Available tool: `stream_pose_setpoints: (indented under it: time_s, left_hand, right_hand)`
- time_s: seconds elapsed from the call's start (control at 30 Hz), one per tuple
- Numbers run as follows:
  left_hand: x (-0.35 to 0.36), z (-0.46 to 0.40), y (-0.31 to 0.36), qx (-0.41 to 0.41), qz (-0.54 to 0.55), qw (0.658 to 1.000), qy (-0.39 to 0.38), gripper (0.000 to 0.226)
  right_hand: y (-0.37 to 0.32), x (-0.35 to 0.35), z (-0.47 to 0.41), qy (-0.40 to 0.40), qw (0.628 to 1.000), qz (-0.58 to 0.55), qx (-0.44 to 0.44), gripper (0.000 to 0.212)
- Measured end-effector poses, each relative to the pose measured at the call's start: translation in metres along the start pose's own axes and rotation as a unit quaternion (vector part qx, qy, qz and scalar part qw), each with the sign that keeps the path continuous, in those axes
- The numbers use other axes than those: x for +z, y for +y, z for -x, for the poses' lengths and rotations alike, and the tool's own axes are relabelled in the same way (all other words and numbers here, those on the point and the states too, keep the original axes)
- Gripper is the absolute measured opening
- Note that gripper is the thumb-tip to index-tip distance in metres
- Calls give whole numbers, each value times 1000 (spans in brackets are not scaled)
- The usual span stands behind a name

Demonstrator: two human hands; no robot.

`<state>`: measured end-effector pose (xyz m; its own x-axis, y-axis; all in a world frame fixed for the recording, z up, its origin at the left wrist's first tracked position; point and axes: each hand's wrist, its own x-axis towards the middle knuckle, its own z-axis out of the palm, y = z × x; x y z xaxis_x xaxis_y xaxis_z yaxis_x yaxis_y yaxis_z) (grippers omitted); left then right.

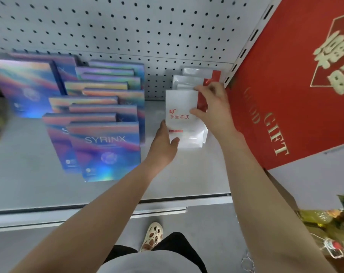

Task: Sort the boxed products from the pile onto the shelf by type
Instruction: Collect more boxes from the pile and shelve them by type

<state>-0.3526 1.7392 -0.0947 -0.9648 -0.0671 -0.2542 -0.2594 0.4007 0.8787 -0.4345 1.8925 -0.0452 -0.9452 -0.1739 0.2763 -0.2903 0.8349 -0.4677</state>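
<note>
A white box with red lettering [182, 107] stands at the front of a short row of white and red boxes [194, 77] on the right of the grey shelf [108, 192]. My left hand [163, 142] grips its lower left corner, thumb on the front face. My right hand [212, 107] holds its right edge and top right corner, fingers curled round it. To the left stand several rows of iridescent blue SYRINX boxes [106, 148], upright and facing me.
A large red gift box [285, 79] leans against the shelf's right upright. The white pegboard back wall [128, 26] rises behind the rows. Yellow wrapped packs [328, 223] lie at lower right. My foot in a white shoe [153, 235] stands on the floor below.
</note>
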Motion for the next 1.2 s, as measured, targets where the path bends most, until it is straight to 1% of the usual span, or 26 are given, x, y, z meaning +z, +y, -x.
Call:
stream_pose_setpoints:
  time_s: [0.1, 0.2, 0.27, 0.4, 0.53, 0.6, 0.7, 0.83, 0.97, 1.1, 1.2]
  left_hand:
    - [-2, 3, 2, 2, -2, 1000, -6, 54]
    - [-4, 6, 2, 20, -14, 1000, 1, 55]
    - [-6, 13, 3, 44, -26, 999, 16, 57]
    - [-16, 37, 5, 82, -30, 995, 39, 60]
    - [-38, 74, -3, 131, 4, 990, 48, 46]
    - [-55, 96, -12, 152, 29, 986, 61, 38]
    - [-91, 128, -37, 165, 41, 981, 91, 32]
    - [-154, 175, -82, 137, 58, 977, 152, 27]
    - [-234, 234, -138, 89, 62, 968, 228, 28]
    - [-316, 302, -206, 15, 69, 947, 313, 29]
    - [-366, 356, -256, -30, 89, 925, 368, 29]
  right_hand:
    - [0, -3, 3, -8, 1000, 18, -1, 63]
    - [-2, -7, 9, -16, 999, 30, 2, 61]
    - [-5, -10, 17, 5, 999, 33, 4, 59]
    - [-21, -14, 41, 73, 997, 11, 12, 53]
    - [-48, -6, 76, 98, 995, -31, -11, 40]
    - [-66, 0, 94, 100, 994, -41, -8, 33]
    - [-105, 17, 120, 103, 993, -50, -19, 26]
    - [-171, 56, 156, 65, 993, -72, -64, 22]
    - [-251, 109, 191, -22, 989, -108, -100, 21]
    - [-341, 167, 225, -104, 972, -134, -162, 24]
    - [-407, 209, 250, -151, 957, -137, -207, 23]
